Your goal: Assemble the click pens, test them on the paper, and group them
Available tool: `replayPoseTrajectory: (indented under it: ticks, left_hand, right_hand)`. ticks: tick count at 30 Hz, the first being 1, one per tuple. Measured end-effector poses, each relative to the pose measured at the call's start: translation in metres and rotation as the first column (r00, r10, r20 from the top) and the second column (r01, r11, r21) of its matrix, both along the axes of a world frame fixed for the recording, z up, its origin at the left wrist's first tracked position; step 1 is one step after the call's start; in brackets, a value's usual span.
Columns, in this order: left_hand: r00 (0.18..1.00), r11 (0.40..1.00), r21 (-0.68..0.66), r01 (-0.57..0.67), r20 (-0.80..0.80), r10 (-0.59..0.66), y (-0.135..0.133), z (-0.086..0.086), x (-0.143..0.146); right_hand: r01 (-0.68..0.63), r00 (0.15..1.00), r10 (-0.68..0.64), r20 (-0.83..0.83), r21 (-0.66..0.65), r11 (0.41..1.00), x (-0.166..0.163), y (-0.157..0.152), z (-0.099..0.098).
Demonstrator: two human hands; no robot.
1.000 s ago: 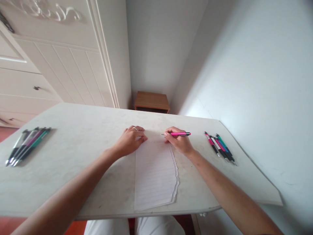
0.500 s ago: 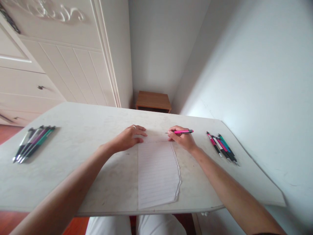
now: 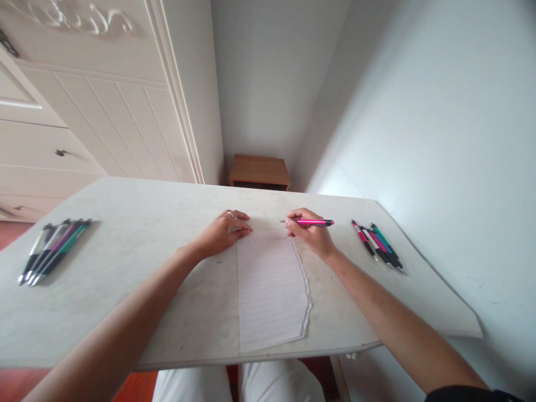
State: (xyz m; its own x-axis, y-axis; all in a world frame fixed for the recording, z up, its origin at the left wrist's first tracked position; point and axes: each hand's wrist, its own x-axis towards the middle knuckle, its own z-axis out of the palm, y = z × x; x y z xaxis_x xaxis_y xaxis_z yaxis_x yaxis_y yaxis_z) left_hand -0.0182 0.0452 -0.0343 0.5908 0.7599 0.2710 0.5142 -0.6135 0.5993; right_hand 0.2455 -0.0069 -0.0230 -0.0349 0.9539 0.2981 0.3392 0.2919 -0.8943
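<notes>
A sheet of lined paper (image 3: 270,290) with a torn right edge lies on the white table (image 3: 138,234) in front of me. My left hand (image 3: 221,230) rests on the paper's top left corner, fingers curled and pressing down, a ring on one finger. My right hand (image 3: 307,231) is at the top right corner of the paper and grips a pink pen (image 3: 312,222), held nearly level with its tip pointing left, just above the sheet's top edge.
Several pens (image 3: 52,251) lie in a row at the table's left end. Another group of pens (image 3: 377,243) lies to the right of my right hand. A white wardrobe (image 3: 84,106) stands at back left, a small wooden stand (image 3: 259,172) behind the table, a wall on the right.
My right hand has lifted the pink pen slightly and leveled it near the paper's top edge. My left hand stays on the paper. The view has shifted a little.
</notes>
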Motion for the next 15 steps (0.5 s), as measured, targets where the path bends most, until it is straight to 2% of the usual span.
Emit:
replayPoseTrajectory:
  ticks: [4, 10, 12, 15]
  left_hand:
    - [1.0, 0.999, -0.039, 0.022, -0.005, -0.023, 0.005, 0.005, -0.002]
    - [0.999, 0.995, -0.091, 0.041, -0.005, -0.042, 0.007, 0.008, -0.006]
    - [0.999, 0.995, -0.09, 0.043, -0.007, -0.044, 0.007, 0.007, -0.007]
    - [0.999, 0.997, -0.061, 0.048, -0.015, -0.049, 0.008, 0.005, -0.007]
  right_hand:
    - [-0.09, 0.994, 0.084, -0.063, -0.091, 0.992, -0.017, -0.008, 0.006]
    - [-0.193, 0.977, 0.155, -0.147, -0.292, 0.937, -0.05, -0.005, 0.012]
    - [-0.203, 0.975, 0.162, -0.15, -0.32, 0.925, -0.057, -0.003, 0.013]
    - [-0.151, 0.988, 0.128, -0.088, -0.348, 0.925, -0.063, -0.005, 0.01]
